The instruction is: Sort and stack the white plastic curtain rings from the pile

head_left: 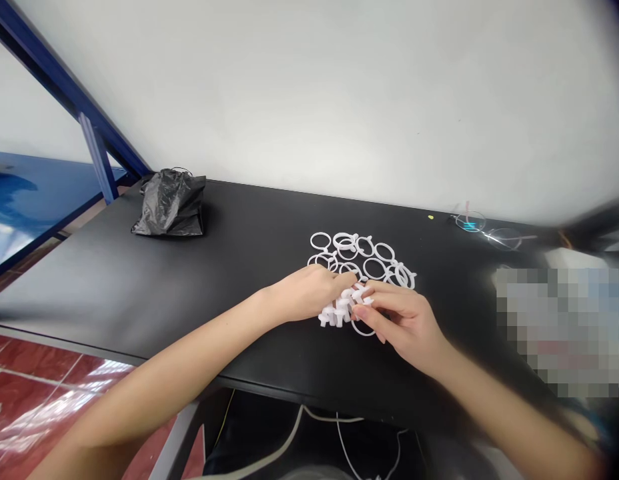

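Now my right hand (409,321) pinches the bunched white pieces (342,308), my left hand (309,291) curled against them, grip unclear, loose rings (359,251) just beyond, toward the tabletop's (249,233) back edge.

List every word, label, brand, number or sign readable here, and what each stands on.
None can be read.
White pieces: no visible lettering.
Black bag: no visible lettering.
Glasses: blue-green streaks on one lens, no legible text.
Pixelated patch at right: too blurred to tell whether it hides any text.
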Demonstrator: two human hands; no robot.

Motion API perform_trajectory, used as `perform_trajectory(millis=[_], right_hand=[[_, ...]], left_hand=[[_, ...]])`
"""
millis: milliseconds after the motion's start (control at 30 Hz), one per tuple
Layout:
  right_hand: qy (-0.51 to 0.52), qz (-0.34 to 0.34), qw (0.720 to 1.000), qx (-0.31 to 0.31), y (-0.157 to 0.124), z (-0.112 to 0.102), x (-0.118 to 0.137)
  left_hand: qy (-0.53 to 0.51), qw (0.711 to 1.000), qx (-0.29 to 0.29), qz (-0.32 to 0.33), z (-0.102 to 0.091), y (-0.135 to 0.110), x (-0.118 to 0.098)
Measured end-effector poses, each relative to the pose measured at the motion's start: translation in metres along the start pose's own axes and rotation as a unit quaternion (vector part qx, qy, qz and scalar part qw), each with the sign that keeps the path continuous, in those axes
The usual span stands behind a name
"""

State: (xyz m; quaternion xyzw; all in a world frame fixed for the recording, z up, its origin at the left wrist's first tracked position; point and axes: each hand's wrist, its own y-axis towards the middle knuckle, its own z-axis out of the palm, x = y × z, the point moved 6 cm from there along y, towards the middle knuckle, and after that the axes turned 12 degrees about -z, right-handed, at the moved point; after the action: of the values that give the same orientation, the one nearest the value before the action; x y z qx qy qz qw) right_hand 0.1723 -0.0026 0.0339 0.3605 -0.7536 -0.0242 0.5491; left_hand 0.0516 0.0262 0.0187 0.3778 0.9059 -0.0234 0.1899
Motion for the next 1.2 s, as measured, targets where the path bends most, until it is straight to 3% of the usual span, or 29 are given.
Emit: perform_trajectory(millis=[133,333,600,767,900,1033,1200], right_hand=[[-0.003,-0.024,1.000,-0.019,0.000,-0.002,0.002],[0.050,0.063,0.997,0.012,0.000,0.003,-0.009],[0.020,-0.030,0.999,-0.008,0.002,-0.001,0.005],[0.101,0.040,0.993,-0.050,-0.002,0.000,-0.006],[0.160,0.106,0.981,-0.020,-0.002,0.010,-0.008],[0.172,0.130,0.976,0.016,-0.002,0.017,-0.008],[0.171,0.144,0.975,-0.005,-0.005,0.016,-0.015]], left_hand=[[-0.094,0.995,0.003,-0.023,-0.001,0.002,0.004],[-0.005,0.999,-0.001,-0.048,0.000,0.004,0.000],[-0.176,0.984,-0.008,-0.015,-0.007,0.003,0.002],[-0.211,0.975,-0.015,-0.063,-0.001,0.003,0.004],[-0.222,0.973,-0.010,-0.063,0.001,0.002,0.002],[-0.198,0.978,0.004,-0.066,0.003,0.002,0.002],[-0.174,0.983,0.012,-0.057,0.002,0.002,0.000]])
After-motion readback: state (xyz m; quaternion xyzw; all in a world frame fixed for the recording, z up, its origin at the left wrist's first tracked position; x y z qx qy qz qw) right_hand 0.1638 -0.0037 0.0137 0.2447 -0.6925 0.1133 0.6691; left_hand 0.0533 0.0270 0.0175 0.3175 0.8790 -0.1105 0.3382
